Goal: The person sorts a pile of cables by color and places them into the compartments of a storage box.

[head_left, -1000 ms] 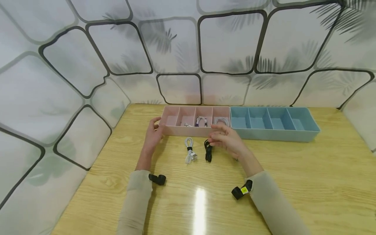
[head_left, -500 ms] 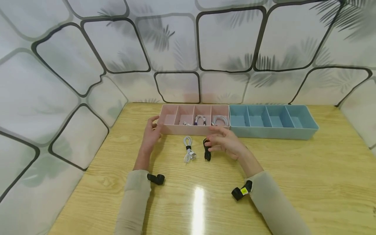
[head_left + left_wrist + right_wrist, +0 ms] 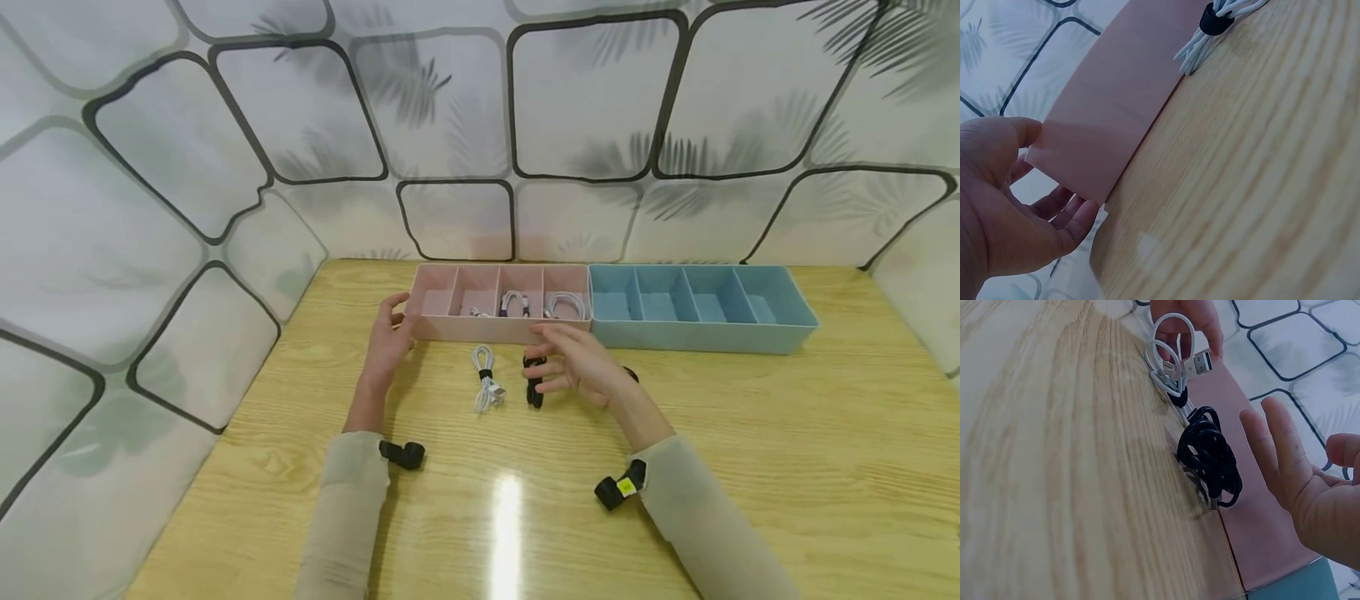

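Note:
In the head view my left hand (image 3: 388, 342) touches the left end of the pink divided box (image 3: 487, 329); in the left wrist view its thumb meets the top corner and the fingers lie along the end wall. My right hand (image 3: 581, 362) hovers in front of the box, fingers spread, holding nothing. Below its fingertips lies a bundled black cable (image 3: 534, 393), partly covered. A white USB cable (image 3: 486, 379) with a black tie lies left of it. Behind my right wrist a bit of another black cable (image 3: 632, 374) shows; the hand hides the rest.
White cables (image 3: 566, 306) lie coiled in the pink box's right compartments. A blue divided box (image 3: 705, 337) stands end to end with it on the right. Both stand on the wooden table (image 3: 450, 517), near the patterned wall covering (image 3: 585, 100) behind.
My right hand's fingers have spread and drawn slightly down from the pink box's right compartment, uncovering the coiled cable there. The left hand stays at the box's end. The view has shifted slightly.

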A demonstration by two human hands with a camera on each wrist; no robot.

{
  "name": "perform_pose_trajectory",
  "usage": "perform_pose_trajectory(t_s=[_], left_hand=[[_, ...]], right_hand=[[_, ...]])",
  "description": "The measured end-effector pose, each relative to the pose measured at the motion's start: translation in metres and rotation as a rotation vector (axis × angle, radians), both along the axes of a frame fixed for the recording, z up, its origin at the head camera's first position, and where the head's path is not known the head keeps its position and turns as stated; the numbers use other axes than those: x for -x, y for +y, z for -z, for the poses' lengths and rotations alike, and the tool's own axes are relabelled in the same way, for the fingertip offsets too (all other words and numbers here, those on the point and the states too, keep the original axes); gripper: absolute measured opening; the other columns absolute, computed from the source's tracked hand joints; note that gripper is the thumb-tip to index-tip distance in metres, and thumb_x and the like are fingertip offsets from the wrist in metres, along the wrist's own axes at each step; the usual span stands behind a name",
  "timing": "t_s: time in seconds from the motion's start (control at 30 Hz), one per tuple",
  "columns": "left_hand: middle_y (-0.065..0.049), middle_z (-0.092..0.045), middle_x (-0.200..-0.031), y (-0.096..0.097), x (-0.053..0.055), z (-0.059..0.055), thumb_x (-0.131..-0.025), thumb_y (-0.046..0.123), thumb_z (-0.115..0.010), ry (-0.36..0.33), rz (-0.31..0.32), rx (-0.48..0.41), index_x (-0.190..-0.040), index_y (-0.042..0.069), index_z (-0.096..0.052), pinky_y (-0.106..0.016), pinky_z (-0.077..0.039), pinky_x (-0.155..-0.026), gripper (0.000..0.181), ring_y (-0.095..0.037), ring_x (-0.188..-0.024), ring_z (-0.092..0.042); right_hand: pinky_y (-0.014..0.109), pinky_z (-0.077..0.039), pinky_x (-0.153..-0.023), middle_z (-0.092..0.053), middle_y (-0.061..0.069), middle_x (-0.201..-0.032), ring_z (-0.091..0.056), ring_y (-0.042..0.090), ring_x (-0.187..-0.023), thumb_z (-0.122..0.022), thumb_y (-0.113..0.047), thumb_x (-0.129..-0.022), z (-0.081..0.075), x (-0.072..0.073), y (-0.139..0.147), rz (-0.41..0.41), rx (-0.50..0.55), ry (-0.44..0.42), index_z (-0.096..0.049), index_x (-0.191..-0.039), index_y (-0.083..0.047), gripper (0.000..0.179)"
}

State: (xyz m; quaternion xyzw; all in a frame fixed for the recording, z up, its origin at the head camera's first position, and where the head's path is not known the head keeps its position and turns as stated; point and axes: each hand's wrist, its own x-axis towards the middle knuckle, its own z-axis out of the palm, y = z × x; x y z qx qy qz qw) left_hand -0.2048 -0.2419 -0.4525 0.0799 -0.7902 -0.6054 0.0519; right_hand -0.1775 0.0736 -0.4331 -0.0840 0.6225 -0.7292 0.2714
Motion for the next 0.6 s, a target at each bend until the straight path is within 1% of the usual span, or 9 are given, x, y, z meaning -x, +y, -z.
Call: perform_pose_trajectory(t_s=[0.07,0.17,0.3,0.43,0.6], left_hand=[[-0.019,-0.051,-0.118,-0.001,0.001,-0.001,-0.104,0.029,-0.052,-0.006,0.002,0.005,-0.146,0.013,-0.043,-0.03,-0.047,-0.074,0.045,-0.022,-0.099,-0.052],[-0.019,-0.052,-0.118,0.001,0.002,-0.001,-0.104,0.028,-0.052,-0.016,0.001,0.008,-0.145,0.014,-0.043,-0.032,-0.047,-0.076,0.045,-0.024,-0.1,-0.052],[-0.019,-0.052,-0.116,0.0,0.001,-0.001,-0.104,0.025,-0.052,-0.012,-0.011,0.007,-0.145,0.012,-0.043,-0.033,-0.047,-0.075,0.044,-0.024,-0.099,-0.053],[-0.018,-0.053,-0.114,-0.001,0.0,-0.001,-0.104,0.024,-0.052,0.0,-0.004,0.005,-0.145,0.012,-0.043,-0.03,-0.047,-0.072,0.044,-0.021,-0.095,-0.052],[-0.018,-0.052,-0.117,0.0,0.001,0.0,-0.104,0.027,-0.052,0.004,0.001,-0.002,-0.145,0.013,-0.043,-0.03,-0.046,-0.073,0.044,-0.02,-0.097,-0.051]], right_hand=[[0.041,-0.059,-0.077,-0.044,0.036,-0.139,-0.069,0.031,-0.101,-0.036,-0.034,-0.109,-0.003,0.002,-0.003,0.002,-0.023,0.001,-0.032,-0.153,-0.004,0.053],[0.041,-0.059,-0.076,-0.046,0.034,-0.138,-0.069,0.033,-0.102,-0.037,-0.035,-0.109,-0.007,0.006,-0.006,0.001,-0.08,0.024,-0.033,-0.153,-0.006,0.053],[0.041,-0.059,-0.075,-0.048,0.032,-0.136,-0.067,0.038,-0.103,-0.045,-0.029,-0.107,-0.013,0.011,-0.016,-0.03,-0.188,0.077,-0.036,-0.152,-0.007,0.051],[0.043,-0.059,-0.076,-0.052,0.031,-0.134,-0.066,0.042,-0.102,-0.05,-0.021,-0.105,-0.017,0.012,-0.028,-0.06,-0.277,0.116,-0.039,-0.15,-0.007,0.049],[0.044,-0.059,-0.075,-0.055,0.029,-0.131,-0.07,0.038,-0.095,-0.057,-0.018,-0.101,-0.02,0.012,-0.044,-0.099,-0.349,0.168,-0.042,-0.147,-0.004,0.051]])
